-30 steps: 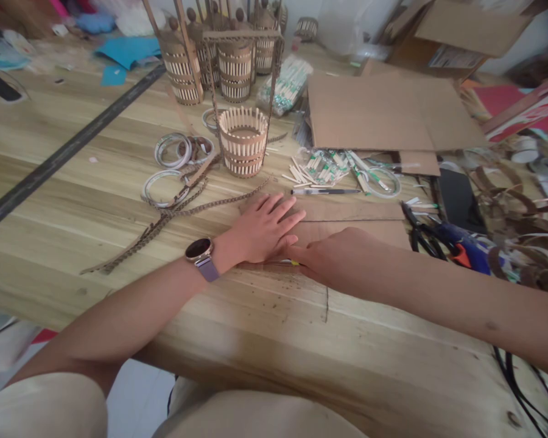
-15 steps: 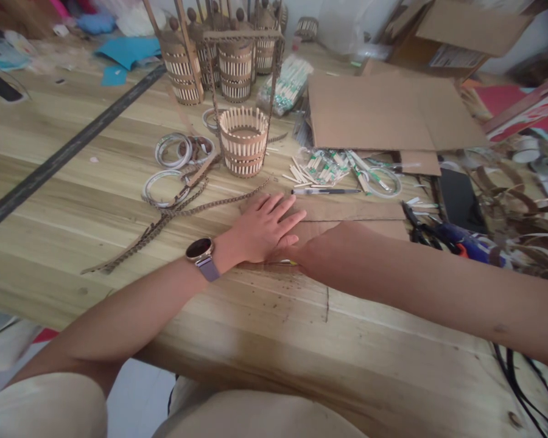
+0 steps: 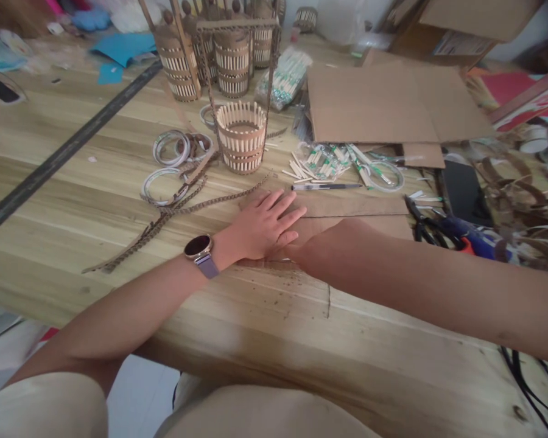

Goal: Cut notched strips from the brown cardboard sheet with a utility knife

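My left hand (image 3: 262, 228) lies flat with its fingers spread on the left end of a brown cardboard piece (image 3: 360, 207) on the wooden table (image 3: 73, 213). A watch (image 3: 198, 246) is on that wrist. My right hand (image 3: 322, 246) reaches in from the right and rests on the same cardboard, right against the left hand's fingertips. Its fingers are curled under and hidden, so I cannot see what they hold.
A pen (image 3: 326, 187) lies just beyond the cardboard. Behind it stand a small stick basket (image 3: 242, 137), tape rolls (image 3: 171, 148), braided cord (image 3: 182, 213), packets of sticks (image 3: 322, 164) and a large cardboard sheet (image 3: 369, 103). Scissors (image 3: 422, 228) and a blue glue gun (image 3: 470, 240) lie to the right.
My right hand has slid a little to the left along the cardboard, closer to the left hand. A thin yellow-tipped thing seen under it before is no longer visible. The left hand stays put.
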Motion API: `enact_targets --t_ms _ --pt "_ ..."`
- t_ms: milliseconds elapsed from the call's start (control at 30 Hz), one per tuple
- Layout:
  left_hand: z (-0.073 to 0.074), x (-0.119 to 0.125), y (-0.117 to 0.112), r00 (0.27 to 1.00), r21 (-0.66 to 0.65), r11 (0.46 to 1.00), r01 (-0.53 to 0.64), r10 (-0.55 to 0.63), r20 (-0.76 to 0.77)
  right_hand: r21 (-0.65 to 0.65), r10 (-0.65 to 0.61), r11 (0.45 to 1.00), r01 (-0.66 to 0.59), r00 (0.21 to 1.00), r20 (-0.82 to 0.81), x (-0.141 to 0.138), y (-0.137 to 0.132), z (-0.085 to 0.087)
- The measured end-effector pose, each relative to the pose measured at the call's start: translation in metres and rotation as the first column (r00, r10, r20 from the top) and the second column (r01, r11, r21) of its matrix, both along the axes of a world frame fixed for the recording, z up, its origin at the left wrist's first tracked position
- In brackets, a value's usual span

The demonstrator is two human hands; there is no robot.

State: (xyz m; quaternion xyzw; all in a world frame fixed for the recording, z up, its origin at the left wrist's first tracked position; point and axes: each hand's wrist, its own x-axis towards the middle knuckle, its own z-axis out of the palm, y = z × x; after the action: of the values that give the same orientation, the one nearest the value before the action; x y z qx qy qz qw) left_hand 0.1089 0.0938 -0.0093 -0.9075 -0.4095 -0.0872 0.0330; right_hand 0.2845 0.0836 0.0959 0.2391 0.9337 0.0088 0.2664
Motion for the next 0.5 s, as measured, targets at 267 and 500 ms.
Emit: enact_targets --t_ms 267,500 --pt "0.006 0.002 -0.002 0.999 -0.041 0.999 -0.020 0.019 -0.041 -0.025 -0.083 0.996 0.090 0.979 0.188 0.018 0.003 0.005" --pt "0.005 0.003 -0.001 0.999 -0.069 0.997 -0.040 0.037 -0.038 -0.024 -0.183 0.982 0.189 0.969 0.166 0.052 0.009 0.002"
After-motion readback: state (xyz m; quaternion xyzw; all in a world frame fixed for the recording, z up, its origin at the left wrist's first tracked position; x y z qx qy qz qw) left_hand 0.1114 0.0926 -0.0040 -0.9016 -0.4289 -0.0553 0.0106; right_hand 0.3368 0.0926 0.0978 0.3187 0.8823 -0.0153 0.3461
